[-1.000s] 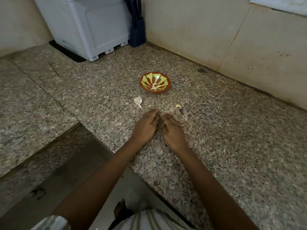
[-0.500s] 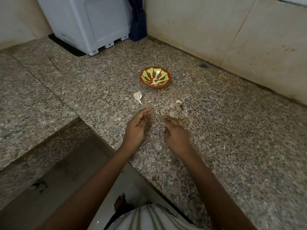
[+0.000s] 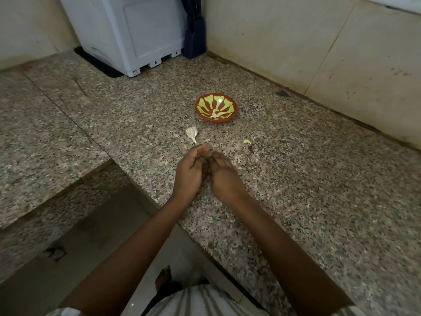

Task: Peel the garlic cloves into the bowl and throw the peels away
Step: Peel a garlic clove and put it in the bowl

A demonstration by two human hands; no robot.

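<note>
Near the front edge of the counter point(image 3: 307, 179) both hands are pulled in close together. The left hand point(image 3: 188, 172) is cupped with its fingers curled over, and the right hand point(image 3: 224, 176) is turned in toward it, almost touching. Honestly can't tell if either one has a clove or peel pinched in there, since the gap between them is just dark. Just past the left fingertips sits a whitish garlic chunk point(image 3: 192, 132), skin on with a little tail sticking out toward the hands, not touching them as far as I can see. Off to the right of that, apart from both hands, is one small loose clove point(image 3: 246, 141). Further back is the bowl point(image 3: 215, 120), red with a green pattern, with a few pale peeled pieces point(image 3: 215, 114) in the bottom. It's a speckled granite top with a lower ledge point(image 3: 34, 133) of the same stone on the left. A white appliance point(image 3: 136, 30) stands at the back, a dark blue thing point(image 3: 194, 39) is tucked in the corner beside it, and the wall point(image 3: 284, 42) is beige tile with some marks. Down below you get the floor point(image 3: 102, 236), a bare foot point(image 3: 163, 279) and a striped garment point(image 3: 200, 302).
</note>
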